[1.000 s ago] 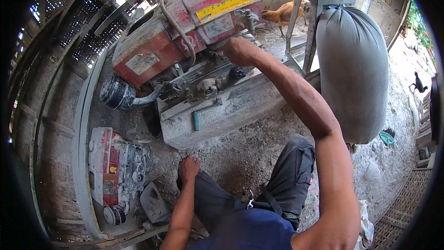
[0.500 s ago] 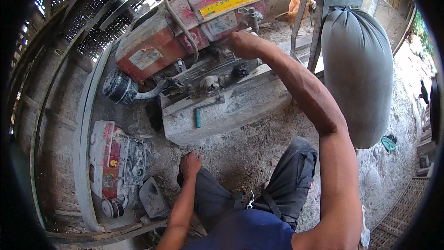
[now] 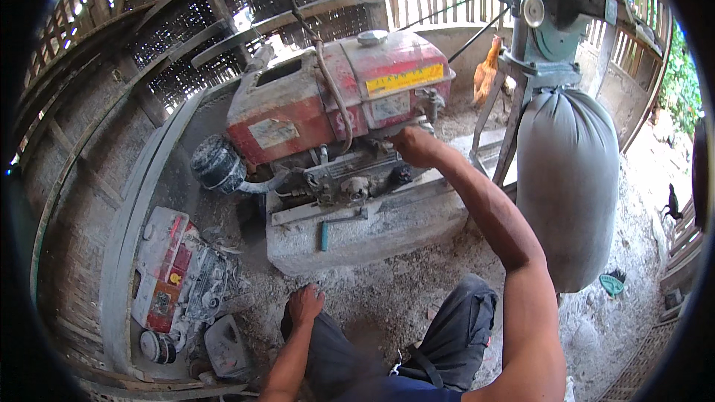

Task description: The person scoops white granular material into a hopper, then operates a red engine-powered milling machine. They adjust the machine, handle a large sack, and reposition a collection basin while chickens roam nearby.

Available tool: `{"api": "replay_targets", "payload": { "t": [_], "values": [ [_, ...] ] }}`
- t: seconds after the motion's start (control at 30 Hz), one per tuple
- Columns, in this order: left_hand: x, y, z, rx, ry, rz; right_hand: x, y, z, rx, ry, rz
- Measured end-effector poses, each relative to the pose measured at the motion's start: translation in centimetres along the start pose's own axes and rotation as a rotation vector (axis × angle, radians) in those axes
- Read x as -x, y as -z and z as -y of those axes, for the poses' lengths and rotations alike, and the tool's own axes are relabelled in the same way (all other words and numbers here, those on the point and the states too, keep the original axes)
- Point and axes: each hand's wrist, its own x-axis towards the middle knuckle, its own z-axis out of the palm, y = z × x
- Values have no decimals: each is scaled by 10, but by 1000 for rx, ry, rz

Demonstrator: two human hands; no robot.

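Note:
A dusty red diesel engine (image 3: pixel 298 115) stands on a concrete block in front of me. My right hand (image 3: pixel 415 147) reaches to the engine's right side, below the fuel tank (image 3: pixel 402 59), with its fingers curled closed. What they hold there is hidden by the hand. Down at my left knee, my left hand (image 3: pixel 305 304) rests on the dark trousers, its fingers laid over the cloth and holding nothing. A thin crank with a teal grip (image 3: pixel 325 237) hangs at the engine's front, left of my right hand.
The concrete block (image 3: pixel 372 234) lies between me and the engine. A green milling machine (image 3: pixel 547 22) stands at right, a full grey sack (image 3: pixel 567 193) hanging below it. A second engine (image 3: pixel 175 279) and a plastic jerrycan (image 3: pixel 227 346) sit at left. A chicken (image 3: pixel 488 71) stands behind.
The view has tilted upward, so more of the milling machine and back wall shows. My right hand stays at the same spot on the engine, my left on the knee.

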Motion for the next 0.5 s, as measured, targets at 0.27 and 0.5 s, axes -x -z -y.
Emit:
{"api": "replay_targets", "payload": {
  "t": [0.27, 0.5],
  "values": [
    [-6, -6, 7, 85, 73, 30, 1, 7, 8, -84, 120, -39],
    [-4, 0, 6, 94, 55, -11, 0, 1, 6, -65, 73, -49]
  ]
}}
